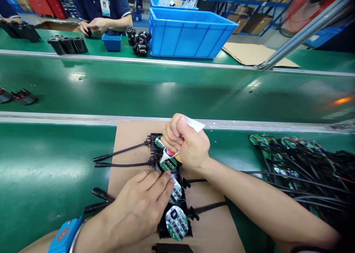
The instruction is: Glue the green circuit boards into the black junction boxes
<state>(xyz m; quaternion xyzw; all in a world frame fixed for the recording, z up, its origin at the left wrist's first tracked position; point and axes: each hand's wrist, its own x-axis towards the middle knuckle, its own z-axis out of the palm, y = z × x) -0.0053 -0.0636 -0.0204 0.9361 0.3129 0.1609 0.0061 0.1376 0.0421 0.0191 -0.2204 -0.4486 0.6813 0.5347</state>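
"How does the left hand (141,201) lie?"

"Palm down and unclenched, fingers stretched out, their tips at a row of round circuit boards (177,223). No grip shows."

"And the right hand (191,142)?"

"Fisted around one white-nozzled squeeze tube (169,154), tip slanting down to the second board (169,166) from the far end. Whether it touches, nobody could tell."

"Count the rest, left to right."

"At least two motor-like parts (24,96) at the left edge, past the near rail. One blue wristband (63,235) on the left wrist. Four black cable plugs (103,159): two further off, two beside the left forearm."

"In the middle?"

"One cardboard sheet (210,231). On it, four boards on black housings (163,231), the furthest half hidden by the right hand, and another black housing (172,248) cut by the bottom edge."

"Further right?"

"Two black cables (212,206) leaving the row, then one heap of wired boards (262,139), too tangled to number."
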